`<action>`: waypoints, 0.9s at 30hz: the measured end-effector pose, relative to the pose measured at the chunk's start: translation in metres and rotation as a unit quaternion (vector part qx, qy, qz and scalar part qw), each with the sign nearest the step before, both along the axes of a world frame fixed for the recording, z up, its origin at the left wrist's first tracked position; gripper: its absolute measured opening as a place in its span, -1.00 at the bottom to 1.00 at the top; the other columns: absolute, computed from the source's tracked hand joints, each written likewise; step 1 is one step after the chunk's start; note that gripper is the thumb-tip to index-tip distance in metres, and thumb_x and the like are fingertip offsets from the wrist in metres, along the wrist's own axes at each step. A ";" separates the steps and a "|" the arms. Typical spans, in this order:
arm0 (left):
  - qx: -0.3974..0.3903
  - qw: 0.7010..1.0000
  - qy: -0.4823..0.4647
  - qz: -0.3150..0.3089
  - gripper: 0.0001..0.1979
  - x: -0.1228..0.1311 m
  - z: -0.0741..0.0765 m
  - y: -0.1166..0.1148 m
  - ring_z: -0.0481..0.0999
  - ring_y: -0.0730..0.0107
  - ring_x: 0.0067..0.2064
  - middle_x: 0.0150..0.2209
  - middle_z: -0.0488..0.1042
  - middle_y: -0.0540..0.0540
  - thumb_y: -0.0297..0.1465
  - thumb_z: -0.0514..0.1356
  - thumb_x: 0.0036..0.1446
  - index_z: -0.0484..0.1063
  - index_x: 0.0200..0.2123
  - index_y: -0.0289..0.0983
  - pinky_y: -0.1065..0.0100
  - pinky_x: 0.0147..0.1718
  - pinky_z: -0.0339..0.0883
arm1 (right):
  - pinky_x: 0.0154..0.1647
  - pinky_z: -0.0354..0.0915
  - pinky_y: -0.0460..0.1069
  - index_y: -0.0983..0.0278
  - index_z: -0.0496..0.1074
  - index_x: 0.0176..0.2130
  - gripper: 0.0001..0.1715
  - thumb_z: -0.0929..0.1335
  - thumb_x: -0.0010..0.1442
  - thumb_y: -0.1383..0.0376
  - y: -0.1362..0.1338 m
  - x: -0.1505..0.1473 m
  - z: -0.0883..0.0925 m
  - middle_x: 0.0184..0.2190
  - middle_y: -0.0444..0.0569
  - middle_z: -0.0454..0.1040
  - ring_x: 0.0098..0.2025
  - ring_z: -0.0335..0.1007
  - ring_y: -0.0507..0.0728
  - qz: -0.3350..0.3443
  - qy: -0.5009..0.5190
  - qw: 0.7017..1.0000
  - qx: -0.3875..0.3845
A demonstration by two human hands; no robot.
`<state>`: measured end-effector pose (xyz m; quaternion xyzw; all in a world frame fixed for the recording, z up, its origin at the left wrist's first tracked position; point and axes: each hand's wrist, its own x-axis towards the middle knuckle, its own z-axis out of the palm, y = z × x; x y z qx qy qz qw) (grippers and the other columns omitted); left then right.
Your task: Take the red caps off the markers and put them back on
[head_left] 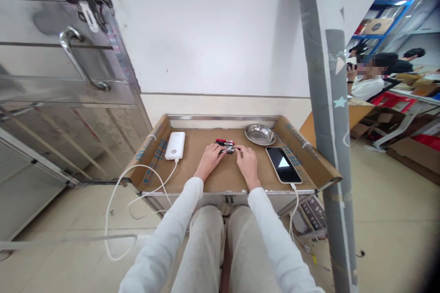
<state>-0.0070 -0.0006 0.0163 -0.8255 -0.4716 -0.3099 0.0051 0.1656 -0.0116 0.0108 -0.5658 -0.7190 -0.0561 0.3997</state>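
My left hand point(209, 159) is over the middle of the cardboard-lined tabletop point(195, 183), fingers curled and closed on the left end of a dark pen point(229, 150). At the right end of the same pen is my right hand point(248, 162), its thumb and fingers pinched together. The pen's tips are partly hidden by my fingers. Just beyond lie a red pen point(224, 140) and another dark pen point(227, 144), side by side and roughly level. They are small in view, so their details are unclear.
A white power bank point(175, 145) with a cable lies left, a phone point(283, 165) with a cable right. Behind the phone sits a round metal dish point(260, 134). Cardboard sides edge the table. A wrapped grey pole point(332, 114) stands right; a metal door point(62, 46) is left. People sit far right.
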 end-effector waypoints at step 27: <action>0.013 0.967 -0.064 0.245 -0.78 -0.007 -0.015 0.014 0.38 0.18 -0.13 -0.20 0.38 -0.21 -0.59 -0.08 0.20 0.31 -0.21 -0.31 0.17 -0.12 0.26 | -0.06 0.21 0.09 0.24 0.40 -0.16 -0.74 0.19 0.22 0.38 0.002 -0.006 -0.003 -0.22 0.06 0.36 -0.15 0.24 0.20 0.057 -0.082 0.994 -0.047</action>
